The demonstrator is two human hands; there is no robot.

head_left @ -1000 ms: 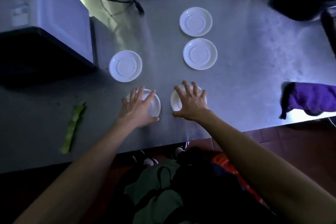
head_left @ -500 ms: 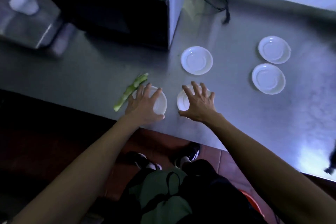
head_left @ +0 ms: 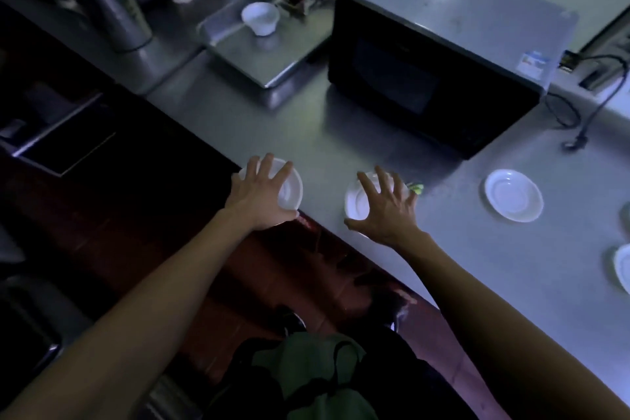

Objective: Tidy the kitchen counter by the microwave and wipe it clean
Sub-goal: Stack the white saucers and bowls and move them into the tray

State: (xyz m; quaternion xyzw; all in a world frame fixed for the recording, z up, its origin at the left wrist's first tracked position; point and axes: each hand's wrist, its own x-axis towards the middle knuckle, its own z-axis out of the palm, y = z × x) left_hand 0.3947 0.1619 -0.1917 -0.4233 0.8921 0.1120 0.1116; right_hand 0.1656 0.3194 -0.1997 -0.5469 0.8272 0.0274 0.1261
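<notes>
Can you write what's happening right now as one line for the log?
left hand: grips saucer at counter edge | right hand: fingers spread over second saucer | wiping: not started

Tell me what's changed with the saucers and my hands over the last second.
Left hand has slid its saucer left along the counter's front edge, away from the right hand's saucer, which now lies by the green scrap. Both hands stay on their saucers; the other saucer is unmoved.
</notes>
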